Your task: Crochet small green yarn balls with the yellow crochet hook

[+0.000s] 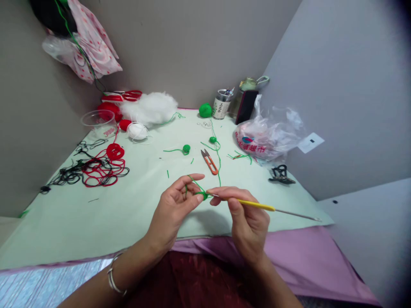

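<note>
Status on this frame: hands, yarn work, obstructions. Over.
Left hand pinching green crochet piece; right hand gripping yellow-handled crochet hook, tip at piece. Orange thread snips beyond both hands, untouched.

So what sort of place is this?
Probably a craft corner, likely for crochet: a table against walls, with a yellow-handled hook, a green yarn ball and orange-handled thread snips.
</note>
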`<state>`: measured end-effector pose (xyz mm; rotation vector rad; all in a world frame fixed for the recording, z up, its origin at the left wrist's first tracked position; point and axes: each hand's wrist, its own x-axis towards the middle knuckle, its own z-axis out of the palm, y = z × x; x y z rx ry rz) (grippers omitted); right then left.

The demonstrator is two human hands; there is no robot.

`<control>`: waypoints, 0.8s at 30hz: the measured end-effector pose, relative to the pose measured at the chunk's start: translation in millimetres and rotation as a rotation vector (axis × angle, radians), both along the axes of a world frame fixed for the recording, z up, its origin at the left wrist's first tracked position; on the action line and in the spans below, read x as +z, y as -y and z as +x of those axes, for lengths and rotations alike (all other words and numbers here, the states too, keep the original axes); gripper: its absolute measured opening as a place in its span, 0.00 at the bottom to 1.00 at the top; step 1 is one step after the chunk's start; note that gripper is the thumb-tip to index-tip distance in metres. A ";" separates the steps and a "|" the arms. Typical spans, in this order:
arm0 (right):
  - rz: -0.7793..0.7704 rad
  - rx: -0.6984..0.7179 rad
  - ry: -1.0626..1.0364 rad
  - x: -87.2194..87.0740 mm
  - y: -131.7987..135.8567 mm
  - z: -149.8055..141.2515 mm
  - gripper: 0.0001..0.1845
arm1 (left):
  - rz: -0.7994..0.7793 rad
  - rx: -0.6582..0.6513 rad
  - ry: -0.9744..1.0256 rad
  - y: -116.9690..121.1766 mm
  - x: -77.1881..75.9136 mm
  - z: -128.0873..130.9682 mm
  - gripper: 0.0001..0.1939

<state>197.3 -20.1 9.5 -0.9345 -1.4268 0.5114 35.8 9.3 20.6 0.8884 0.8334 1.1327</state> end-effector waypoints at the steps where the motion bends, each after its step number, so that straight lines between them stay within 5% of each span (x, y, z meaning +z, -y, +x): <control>1: 0.035 0.006 0.058 -0.7 -0.8 0.3 0.14 | 0.025 0.025 -0.036 0.9 -0.8 0.6 0.17; 4: 0.195 -0.092 0.338 -7.8 -2.6 -1.6 0.16 | 0.059 0.070 -0.068 3.3 -2.2 2.9 0.21; 7: 0.309 -0.227 0.501 -16.4 -2.7 -4.6 0.20 | -0.100 -0.038 0.109 1.4 -1.5 3.8 0.27; 11: 0.172 -0.140 0.195 -14.3 -3.0 -4.0 0.16 | -0.312 -0.156 0.274 -5.7 0.3 1.3 0.25; 15: -0.029 -0.039 -0.124 -7.2 -7.7 -2.3 0.12 | -0.222 -0.140 0.231 -6.4 1.4 -0.5 0.23; 24: -0.089 -0.021 -0.235 -10.2 -6.9 -3.1 0.11 | -0.171 -0.073 0.137 -6.7 4.9 -4.1 0.21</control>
